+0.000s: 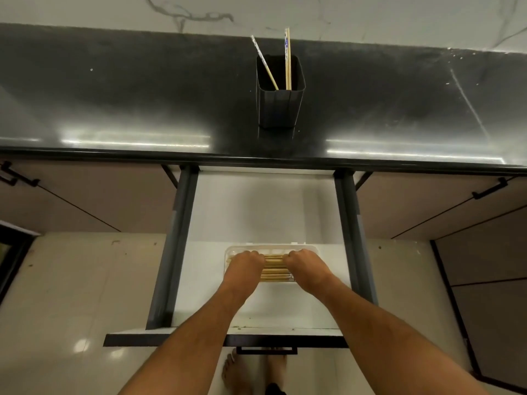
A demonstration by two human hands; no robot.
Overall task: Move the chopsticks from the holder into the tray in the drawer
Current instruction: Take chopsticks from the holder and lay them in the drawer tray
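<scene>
A dark square holder stands on the black countertop with three chopsticks sticking out of it. Below, the white drawer is pulled out. A white tray lies in it with several tan chopsticks lying side by side across it. My left hand and my right hand are both over the tray, knuckles up, fingers curled down onto the chopsticks at either end of the bundle. The fingertips are hidden, so whether they pinch the sticks or just press on them is unclear.
Dark metal rails run along both sides of the drawer. The drawer front with its black handle is nearest me, my bare feet below it. Cabinet doors with black handles flank the drawer. A marble wall backs the counter.
</scene>
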